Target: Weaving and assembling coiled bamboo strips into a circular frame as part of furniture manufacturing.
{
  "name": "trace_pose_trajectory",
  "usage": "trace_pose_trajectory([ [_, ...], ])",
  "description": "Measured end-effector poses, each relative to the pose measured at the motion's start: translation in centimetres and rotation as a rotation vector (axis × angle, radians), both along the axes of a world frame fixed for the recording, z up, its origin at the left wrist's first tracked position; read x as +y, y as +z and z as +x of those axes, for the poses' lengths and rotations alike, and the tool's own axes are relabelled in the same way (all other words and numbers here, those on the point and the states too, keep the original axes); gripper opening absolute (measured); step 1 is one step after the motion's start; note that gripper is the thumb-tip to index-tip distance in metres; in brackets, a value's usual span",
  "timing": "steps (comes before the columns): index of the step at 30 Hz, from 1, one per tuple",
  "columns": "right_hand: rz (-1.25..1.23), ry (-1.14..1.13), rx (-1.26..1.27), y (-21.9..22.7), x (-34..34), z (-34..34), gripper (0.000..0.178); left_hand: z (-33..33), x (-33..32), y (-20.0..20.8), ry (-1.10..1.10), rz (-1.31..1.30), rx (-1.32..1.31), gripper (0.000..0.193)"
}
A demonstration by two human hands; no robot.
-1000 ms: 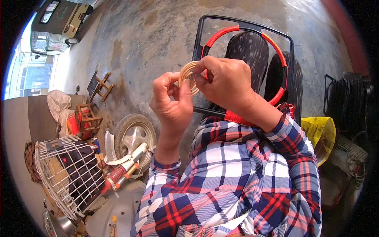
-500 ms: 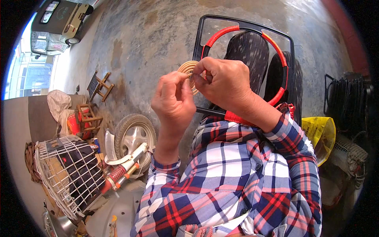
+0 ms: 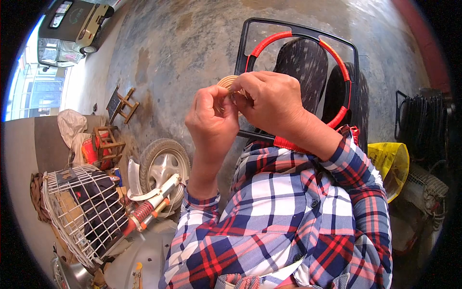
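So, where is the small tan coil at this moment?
In the head view, the tan coil sits up centre, pinched between the left hand and the right hand, in front of the black frame.

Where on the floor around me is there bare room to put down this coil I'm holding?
The widest bare patch is the stained concrete floor, between the parked vehicle, the small wooden stand and the black frame. The lower left is crowded: wire cage, wheel, red-handled parts. The right side is packed too, with a yellow bag and a black cable coil.
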State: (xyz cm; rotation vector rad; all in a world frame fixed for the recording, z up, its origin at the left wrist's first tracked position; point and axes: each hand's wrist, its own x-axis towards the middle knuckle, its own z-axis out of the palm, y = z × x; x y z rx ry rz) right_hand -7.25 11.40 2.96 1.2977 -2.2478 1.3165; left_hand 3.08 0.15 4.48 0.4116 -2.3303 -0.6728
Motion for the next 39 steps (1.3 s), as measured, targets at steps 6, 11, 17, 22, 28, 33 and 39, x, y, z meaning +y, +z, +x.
trace_pose_trajectory([
  [6, 0.044, 0.015, -0.008, 0.0, 0.2, -0.4, 0.016, 0.3, -0.4, -0.1, -0.056, 0.133, -0.056, 0.017],
  [11, 0.101, 0.017, -0.185, 0.4, 0.4, -0.6, 0.019, 0.5, -0.5, 0.0, -0.184, 0.598, 0.005, 0.032],
  [17, 0.087, 0.034, -0.331, 0.3, 0.4, -0.7, 0.021, 0.9, -0.7, -0.8, -0.247, 0.731, 0.073, 0.044],
  [22, 0.059, 0.022, -0.490, 0.3, 0.5, -0.6, 0.019, 0.7, -0.9, -0.9, -0.263, 0.807, 0.123, 0.043],
  [28, 0.104, 0.026, -0.348, 0.6, 0.5, -0.7, 0.020, 0.2, -0.9, -0.4, -0.236, 0.831, 0.065, 0.035],
  [33, 0.106, 0.052, -0.303, 0.9, 0.8, -0.8, 0.022, -0.1, -0.8, -0.2, -0.247, 0.840, 0.058, 0.032],
  [39, 0.114, 0.035, -0.219, 1.1, 0.9, -1.0, 0.022, -0.2, -0.7, -0.1, -0.258, 0.856, 0.073, 0.034],
])
